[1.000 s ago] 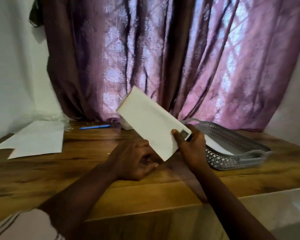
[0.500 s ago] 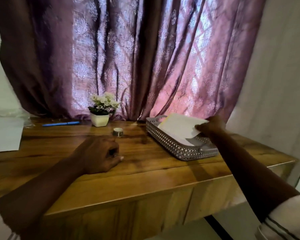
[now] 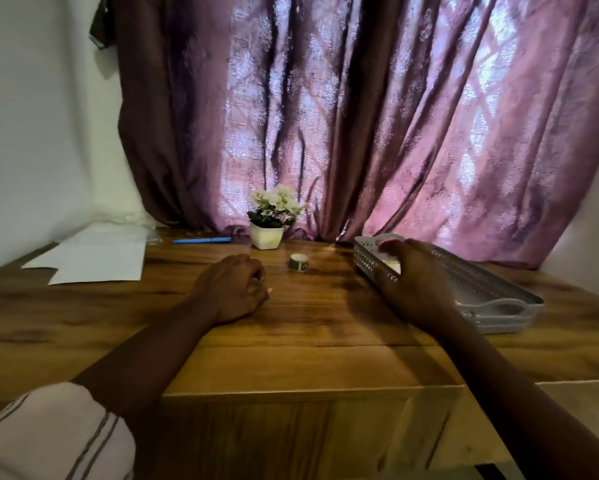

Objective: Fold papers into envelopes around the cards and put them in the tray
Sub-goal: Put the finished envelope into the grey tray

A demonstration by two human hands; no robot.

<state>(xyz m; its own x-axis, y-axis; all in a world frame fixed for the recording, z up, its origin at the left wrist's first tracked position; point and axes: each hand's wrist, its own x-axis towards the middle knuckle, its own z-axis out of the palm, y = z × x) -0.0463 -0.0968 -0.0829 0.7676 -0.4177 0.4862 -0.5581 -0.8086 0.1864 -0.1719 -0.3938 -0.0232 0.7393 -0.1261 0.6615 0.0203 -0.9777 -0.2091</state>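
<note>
Seat the folded white paper envelope [image 3: 392, 267] flat on the floor of the grey perforated plastic tray [image 3: 505, 317] at the right of the frame, clear of the rim, and let go only once it lies level.

The right hand [image 3: 415, 282] reaches over the tray's end nearest the centre of the frame. Its back faces the camera, so you cannot tell whether the fingers pinch the envelope or merely hover over it. Only a pale sliver of the envelope shows, just beyond this hand and inside the tray.

The left hand [image 3: 232, 289] rests loosely curled on the brown wooden table [image 3: 308, 334] at centre frame, holding nothing visible, well apart from the tray.

The loose white paper sheets [image 3: 93, 261] lie at the left of the frame.
</note>
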